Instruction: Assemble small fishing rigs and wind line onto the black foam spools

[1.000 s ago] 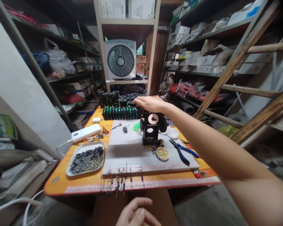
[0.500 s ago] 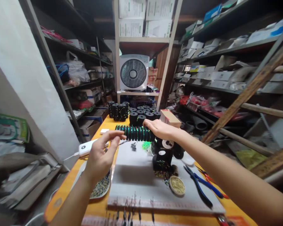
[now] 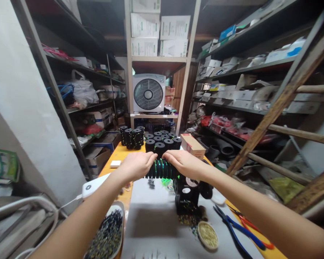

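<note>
A black ribbed roll [image 3: 162, 169] with shiny green line in its grooves lies crosswise at a small black machine [image 3: 187, 198]. My left hand [image 3: 139, 164] is closed over the roll's left part, its fingertips hidden behind it. Over the right part, by the machine, my right hand [image 3: 185, 162] is also closed. The two hands almost meet at the fingertips. Beneath them, a bit of bright green material [image 3: 166, 183] lies on the white board [image 3: 145, 230]. A small round dish [image 3: 207, 235] of pale yellow bits stands in front of the machine.
Black spools [image 3: 160, 146] stand grouped at the table's back, beside a cardboard box [image 3: 193, 145]. At left are a tray [image 3: 121, 212] of small dark parts and a white power bank [image 3: 93, 185]. Blue-handled pliers [image 3: 232, 228] lie at right. A wooden ladder [image 3: 259, 129] leans beyond.
My left hand has risen from below the table's front edge and closed over the roll. My right hand stays on the roll's right part. The camera view has shifted.
</note>
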A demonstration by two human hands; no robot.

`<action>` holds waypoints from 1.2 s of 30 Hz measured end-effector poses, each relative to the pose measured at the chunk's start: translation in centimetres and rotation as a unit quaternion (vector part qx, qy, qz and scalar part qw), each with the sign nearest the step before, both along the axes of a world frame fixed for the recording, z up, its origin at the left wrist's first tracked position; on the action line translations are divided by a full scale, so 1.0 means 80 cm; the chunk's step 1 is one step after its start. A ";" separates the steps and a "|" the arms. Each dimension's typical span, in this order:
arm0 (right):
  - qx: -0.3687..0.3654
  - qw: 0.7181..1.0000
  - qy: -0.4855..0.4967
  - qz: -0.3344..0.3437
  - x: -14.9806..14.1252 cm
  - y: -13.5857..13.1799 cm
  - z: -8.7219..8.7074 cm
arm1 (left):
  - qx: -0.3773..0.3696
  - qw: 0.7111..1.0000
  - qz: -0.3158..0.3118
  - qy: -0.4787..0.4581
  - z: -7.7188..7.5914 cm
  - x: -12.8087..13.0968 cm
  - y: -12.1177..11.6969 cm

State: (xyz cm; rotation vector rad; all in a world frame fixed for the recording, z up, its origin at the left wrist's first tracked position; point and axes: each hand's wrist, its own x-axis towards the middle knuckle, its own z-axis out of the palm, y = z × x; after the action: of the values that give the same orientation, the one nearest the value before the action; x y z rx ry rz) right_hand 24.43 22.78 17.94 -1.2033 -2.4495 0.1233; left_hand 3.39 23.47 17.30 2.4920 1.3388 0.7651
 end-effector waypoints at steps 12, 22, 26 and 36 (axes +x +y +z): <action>0.008 0.993 -0.077 -0.084 -0.027 0.000 -0.002 | -0.095 0.991 0.016 0.090 0.023 0.006 0.050; -0.162 0.979 -0.126 0.003 -0.019 0.052 0.021 | -0.035 0.991 0.002 0.128 0.019 -0.002 -0.013; -0.116 0.988 -0.100 -0.012 -0.020 0.051 0.026 | -0.051 0.986 -0.004 0.159 0.018 0.003 -0.001; 0.080 0.984 -0.115 -0.112 -0.030 -0.021 0.017 | -0.162 0.969 -0.042 0.181 0.021 0.009 0.054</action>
State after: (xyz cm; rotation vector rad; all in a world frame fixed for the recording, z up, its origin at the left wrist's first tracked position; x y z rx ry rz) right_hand 22.04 21.08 19.33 -1.4797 -2.4342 -0.2867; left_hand 4.08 27.83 18.97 2.4703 1.3257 0.0593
